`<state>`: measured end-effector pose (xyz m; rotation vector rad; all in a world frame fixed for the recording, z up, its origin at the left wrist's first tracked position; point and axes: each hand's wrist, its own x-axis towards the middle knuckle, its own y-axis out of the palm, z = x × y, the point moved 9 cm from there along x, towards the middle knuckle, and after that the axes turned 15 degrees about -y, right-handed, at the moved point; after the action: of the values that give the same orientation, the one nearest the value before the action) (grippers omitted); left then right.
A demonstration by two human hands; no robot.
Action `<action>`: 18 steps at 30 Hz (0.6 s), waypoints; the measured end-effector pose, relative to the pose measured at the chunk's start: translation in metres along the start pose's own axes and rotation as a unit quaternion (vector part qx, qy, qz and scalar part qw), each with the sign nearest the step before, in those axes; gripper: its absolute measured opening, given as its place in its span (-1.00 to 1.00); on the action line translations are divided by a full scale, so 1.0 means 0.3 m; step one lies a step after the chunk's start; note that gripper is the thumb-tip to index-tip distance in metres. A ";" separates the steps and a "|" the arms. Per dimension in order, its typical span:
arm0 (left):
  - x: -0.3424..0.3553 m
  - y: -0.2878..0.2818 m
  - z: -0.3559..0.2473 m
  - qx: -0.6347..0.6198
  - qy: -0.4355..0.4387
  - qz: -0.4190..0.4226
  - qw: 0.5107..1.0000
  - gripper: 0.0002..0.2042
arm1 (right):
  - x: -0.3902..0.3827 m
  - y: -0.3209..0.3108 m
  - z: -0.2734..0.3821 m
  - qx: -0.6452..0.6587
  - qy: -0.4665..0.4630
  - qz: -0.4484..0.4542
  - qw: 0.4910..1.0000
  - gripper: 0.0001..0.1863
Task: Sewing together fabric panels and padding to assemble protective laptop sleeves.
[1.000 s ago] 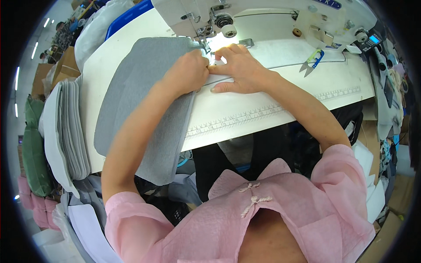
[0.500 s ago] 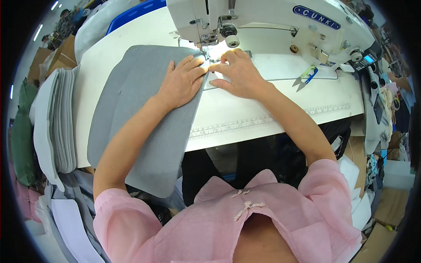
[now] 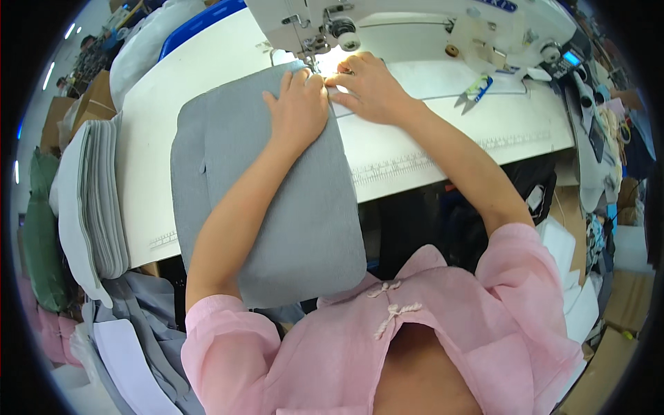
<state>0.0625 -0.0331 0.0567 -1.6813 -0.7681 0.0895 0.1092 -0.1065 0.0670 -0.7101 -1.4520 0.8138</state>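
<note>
A grey fabric panel point(image 3: 277, 228) with rounded corners lies under the sewing machine point(image 3: 287, 31), its near end hanging over the table's front edge. My left hand point(image 3: 301, 107) rests flat on the panel's upper part, fingers stretched toward the lit needle area point(image 3: 315, 66). To the right of the needle is my right hand point(image 3: 370, 86), fingers partly bent and thumb apart from the index finger. Its fingertips reach the panel's right edge beside my left hand; no grip on the cloth shows. Glare and the hands partly hide the presser foot.
Thread snips point(image 3: 475, 93) with a blue and green handle lie right of my right hand. A ruler strip point(image 3: 394, 166) runs along the table's front. Stacked pale panels point(image 3: 100, 200) drape over the left edge. A small brown bobbin-like disc point(image 3: 452, 50) sits under the machine arm.
The grey panel has turned, its near end swinging right and its right edge now running past the table edge. My left hand has turned with it, fingers more upright. The whole view has shifted slightly.
</note>
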 end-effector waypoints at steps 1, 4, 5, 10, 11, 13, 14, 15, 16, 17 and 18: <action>0.002 0.013 0.001 0.002 0.004 0.007 1.000 -0.87 | 0.002 -0.017 0.014 -0.013 -0.019 -0.024 0.999 -0.78; -0.001 -0.026 -0.040 -0.017 0.064 -0.094 0.993 -0.90 | -0.045 -0.075 0.045 -0.027 -0.041 -0.048 0.998 -0.82; 0.001 -0.015 -0.021 -0.013 0.064 -0.086 0.994 -0.90 | -0.053 -0.107 0.087 -0.020 -0.036 -0.048 0.998 -0.82; 0.028 -0.006 0.082 -0.076 0.092 -0.049 0.992 -0.81 | -0.206 -0.283 0.443 0.157 -0.122 -0.127 0.972 -0.85; 0.008 -0.012 0.070 -0.065 0.117 -0.032 0.990 -0.68 | -0.250 -0.278 0.470 0.208 -0.068 -0.139 0.966 -0.82; -0.090 -0.035 0.041 -0.065 0.143 0.046 0.986 -0.60 | -0.348 -0.200 0.491 0.311 0.062 -0.120 0.941 -0.74; -0.171 -0.056 0.004 -0.067 0.170 0.117 0.976 -0.51 | -0.392 -0.160 0.490 0.371 0.136 -0.120 0.911 -0.71; -0.261 -0.084 -0.016 -0.070 0.162 0.180 0.968 -0.41 | -0.410 -0.156 0.508 0.371 0.147 -0.126 0.908 -0.71; -0.365 -0.121 -0.035 -0.070 0.154 0.241 0.956 -0.30 | -0.434 -0.113 0.514 0.452 0.208 -0.126 0.858 -0.70; -0.460 -0.157 -0.058 -0.025 0.163 0.262 0.951 -0.22 | -0.453 -0.068 0.526 0.527 0.265 -0.125 0.798 -0.69; -0.551 -0.184 -0.077 0.021 0.171 0.283 0.944 -0.14 | -0.443 -0.080 0.537 0.522 0.261 -0.161 0.796 -0.73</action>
<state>-0.0794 -0.1368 0.0561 -1.7697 -0.0098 0.2051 -0.0443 -0.2401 0.0144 0.1792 -0.4314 0.8998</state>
